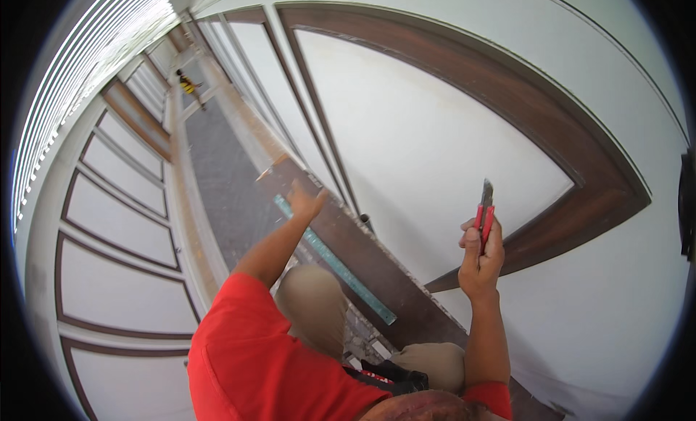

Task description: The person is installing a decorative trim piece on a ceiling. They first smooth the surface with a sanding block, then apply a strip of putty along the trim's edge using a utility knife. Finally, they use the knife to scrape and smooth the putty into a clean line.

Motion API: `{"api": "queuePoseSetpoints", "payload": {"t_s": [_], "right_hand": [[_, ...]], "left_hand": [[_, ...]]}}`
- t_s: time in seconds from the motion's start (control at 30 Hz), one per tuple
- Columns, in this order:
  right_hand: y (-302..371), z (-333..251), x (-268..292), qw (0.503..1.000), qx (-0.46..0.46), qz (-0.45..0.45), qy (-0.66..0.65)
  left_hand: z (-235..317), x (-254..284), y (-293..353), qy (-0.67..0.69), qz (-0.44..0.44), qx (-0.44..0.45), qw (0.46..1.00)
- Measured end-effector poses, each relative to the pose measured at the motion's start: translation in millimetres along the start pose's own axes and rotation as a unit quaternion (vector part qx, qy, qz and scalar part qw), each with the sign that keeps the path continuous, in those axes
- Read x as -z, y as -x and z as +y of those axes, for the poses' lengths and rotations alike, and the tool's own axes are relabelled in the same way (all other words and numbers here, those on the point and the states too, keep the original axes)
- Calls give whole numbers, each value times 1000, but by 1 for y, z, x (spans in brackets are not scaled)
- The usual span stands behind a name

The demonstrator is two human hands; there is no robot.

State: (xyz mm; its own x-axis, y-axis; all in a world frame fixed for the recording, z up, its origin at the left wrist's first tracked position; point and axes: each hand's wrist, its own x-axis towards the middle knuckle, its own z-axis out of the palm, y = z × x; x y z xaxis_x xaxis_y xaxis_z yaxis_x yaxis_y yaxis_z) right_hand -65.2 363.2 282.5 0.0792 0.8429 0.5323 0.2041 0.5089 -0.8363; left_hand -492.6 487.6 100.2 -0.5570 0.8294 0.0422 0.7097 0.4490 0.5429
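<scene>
My right hand [480, 258] is raised in front of the white wall panel, closed around a red utility knife [487, 212] whose dark blade end points up. On the far part of a long, dark brown board [377, 265] rests my left hand [304, 203], its fingers spread and holding nothing. Beside that hand, a narrow teal straightedge [348, 276] lies lengthwise along the board. Whether the left fingertips press on the board or hover just over it is hard to tell.
A white wall with brown-framed panels [428, 117] rises close on my right. Grey covering [225, 182] runs down the corridor floor on the left. Far along it, a person in yellow and dark clothing [188, 84] stands. More framed panels [119, 287] line the opposite wall.
</scene>
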Motion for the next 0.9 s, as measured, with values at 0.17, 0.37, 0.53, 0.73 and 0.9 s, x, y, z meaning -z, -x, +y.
{"api": "queuePoseSetpoints", "payload": {"t_s": [0.17, 0.37, 0.53, 0.73, 0.9], "right_hand": [[2, -4, 3, 996, -38, -15, -77], [12, 26, 8, 998, -59, -7, -12], [16, 31, 23, 992, -77, -49, 84], [2, 1, 21, 982, -86, -33, 163], [-50, -52, 9, 938, 28, -63, 341]], "left_hand": [[157, 67, -29, 224, 89, -111, 964], [337, 89, 48, 415, 109, -153, 890], [368, 63, 65, 546, 99, -125, 822], [379, 73, 54, 664, 67, -92, 739], [394, 90, 20, 752, 56, -11, 657]]}}
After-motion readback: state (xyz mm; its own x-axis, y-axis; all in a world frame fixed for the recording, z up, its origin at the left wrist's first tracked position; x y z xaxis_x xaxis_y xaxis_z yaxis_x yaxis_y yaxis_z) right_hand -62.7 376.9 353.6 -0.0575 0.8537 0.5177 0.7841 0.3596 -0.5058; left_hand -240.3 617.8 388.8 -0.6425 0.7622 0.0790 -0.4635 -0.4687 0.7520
